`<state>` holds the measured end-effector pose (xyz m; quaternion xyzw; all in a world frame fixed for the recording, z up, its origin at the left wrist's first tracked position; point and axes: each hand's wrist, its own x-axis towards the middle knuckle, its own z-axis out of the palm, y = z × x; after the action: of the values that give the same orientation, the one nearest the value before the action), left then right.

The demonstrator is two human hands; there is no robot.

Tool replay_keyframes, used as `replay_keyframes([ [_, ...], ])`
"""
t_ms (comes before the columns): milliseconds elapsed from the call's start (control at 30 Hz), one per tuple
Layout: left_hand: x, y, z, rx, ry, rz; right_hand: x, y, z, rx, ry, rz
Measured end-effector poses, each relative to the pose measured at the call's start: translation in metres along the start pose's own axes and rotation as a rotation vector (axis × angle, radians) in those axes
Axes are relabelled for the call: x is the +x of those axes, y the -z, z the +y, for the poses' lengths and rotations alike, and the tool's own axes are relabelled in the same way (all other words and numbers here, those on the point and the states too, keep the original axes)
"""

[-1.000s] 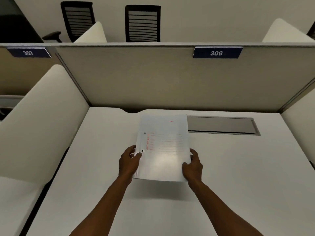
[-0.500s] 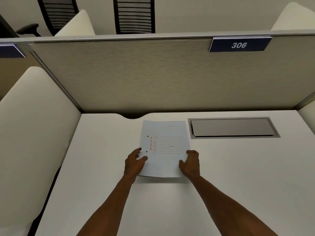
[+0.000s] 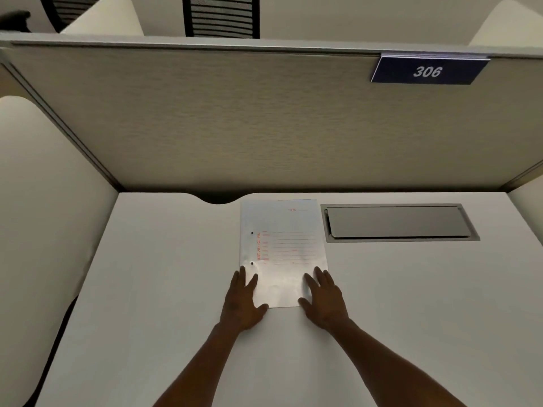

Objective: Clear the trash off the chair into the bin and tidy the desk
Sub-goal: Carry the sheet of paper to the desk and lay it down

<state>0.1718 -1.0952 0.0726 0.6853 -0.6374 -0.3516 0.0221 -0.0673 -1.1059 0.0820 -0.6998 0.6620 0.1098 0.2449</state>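
A white file folder [image 3: 282, 245] with red print and two punch holes lies flat on the white desk [image 3: 411, 304], its far edge close to the back partition. My left hand [image 3: 242, 301] rests palm down on the folder's near left corner, fingers spread. My right hand [image 3: 323, 298] lies flat on the near right corner, fingers spread too. Neither hand grips the folder. No chair, trash or bin shows in the head view.
A grey metal cable hatch [image 3: 396, 222] is set into the desk just right of the folder. A beige partition [image 3: 235, 118] with a blue "306" sign [image 3: 427, 71] closes the back. White side dividers [image 3: 44, 215] flank the desk. Black chair backs [image 3: 221, 16] stand beyond.
The folder, held tilted above the desk by both hands, was lowered and pushed toward the partition. It now lies flat, and both hands have opened and press on its near corners.
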Motion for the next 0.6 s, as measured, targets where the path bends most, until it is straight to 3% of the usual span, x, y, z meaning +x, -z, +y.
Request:
replay_keyframes([
  [600,0.036,0.016,0.009,0.105,0.010,-0.022,0.030,0.017,0.019,0.000,0.059,-0.114],
])
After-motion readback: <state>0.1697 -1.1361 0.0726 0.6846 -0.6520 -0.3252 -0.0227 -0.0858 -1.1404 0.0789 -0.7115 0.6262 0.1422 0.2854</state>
